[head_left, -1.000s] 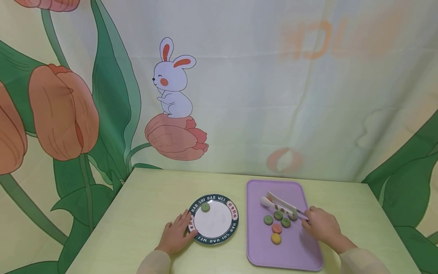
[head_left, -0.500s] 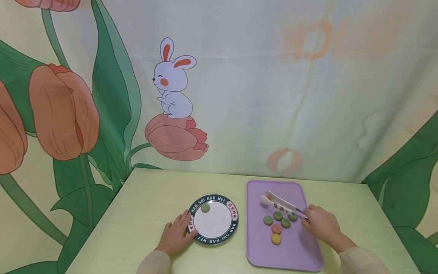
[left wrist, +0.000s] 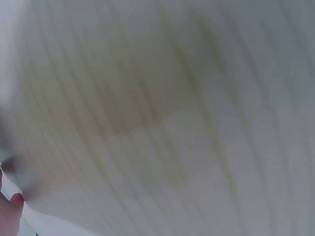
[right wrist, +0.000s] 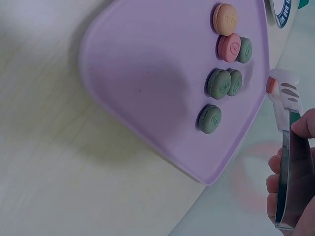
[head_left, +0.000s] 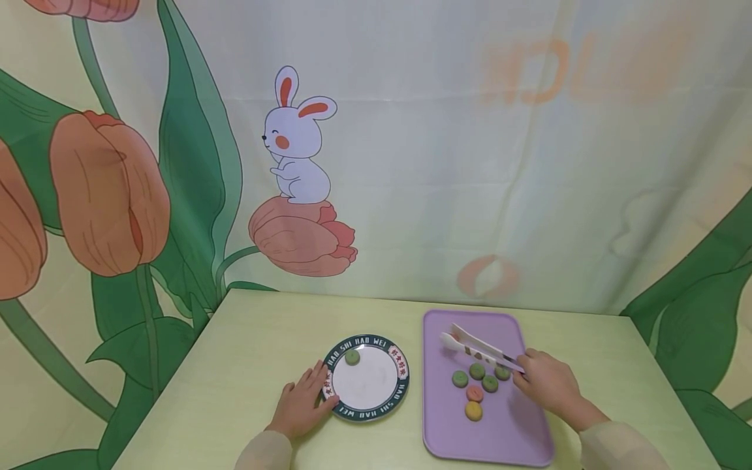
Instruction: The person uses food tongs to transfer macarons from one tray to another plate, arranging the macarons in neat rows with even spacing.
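My right hand [head_left: 548, 380] grips a pair of tongs [head_left: 484, 349] with white tips and metal handles above the purple tray [head_left: 446, 437]. In the right wrist view a small reddish-pink piece [right wrist: 271, 85], apparently a macaron, shows between the tips of the tongs. Below them on the tray lie several green macarons [head_left: 477, 371], a pink macaron [head_left: 474, 393] and a yellow-orange macaron [head_left: 473, 411]. My left hand [head_left: 299, 399] rests with its fingers and thumb on the left rim of a round plate [head_left: 367, 414], on which one green macaron [head_left: 352, 357] lies.
The plate and tray stand side by side on a pale table [head_left: 235, 365], with a gap between them. Behind it hangs a printed curtain [head_left: 399, 196] with tulips and a rabbit. Blurred sleeve cloth [left wrist: 162, 118] fills most of the left wrist view.
My right hand and the tongs have shifted slightly left above the tray. The left hand, plate and macarons on the tray look unchanged.
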Demonstrator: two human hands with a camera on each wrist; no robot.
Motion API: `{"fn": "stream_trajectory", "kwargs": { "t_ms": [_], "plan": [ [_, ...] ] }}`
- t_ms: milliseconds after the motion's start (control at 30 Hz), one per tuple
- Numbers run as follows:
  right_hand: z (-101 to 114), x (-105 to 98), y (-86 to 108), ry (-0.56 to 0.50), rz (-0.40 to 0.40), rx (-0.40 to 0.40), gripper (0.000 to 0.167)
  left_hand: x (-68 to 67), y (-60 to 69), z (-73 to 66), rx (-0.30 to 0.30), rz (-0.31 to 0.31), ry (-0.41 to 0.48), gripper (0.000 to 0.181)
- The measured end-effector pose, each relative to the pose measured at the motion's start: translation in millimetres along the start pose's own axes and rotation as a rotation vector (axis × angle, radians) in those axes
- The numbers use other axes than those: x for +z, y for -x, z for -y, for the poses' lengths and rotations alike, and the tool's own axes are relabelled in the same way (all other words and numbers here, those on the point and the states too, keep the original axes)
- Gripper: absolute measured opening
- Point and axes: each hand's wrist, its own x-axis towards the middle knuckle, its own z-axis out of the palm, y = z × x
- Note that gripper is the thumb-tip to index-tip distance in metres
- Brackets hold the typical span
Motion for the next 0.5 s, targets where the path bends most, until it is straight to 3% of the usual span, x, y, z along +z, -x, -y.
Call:
{"fn": "stream_trajectory", "kwargs": {
  "t_ms": [500],
  "plan": [
    [14.1, -2.0, -5.6, -0.002, 0.004, -0.028, 0.012, -2.2, 0.1, -0.8, -0.015, 0.022, -0.003, 0.074]
  ]
}}
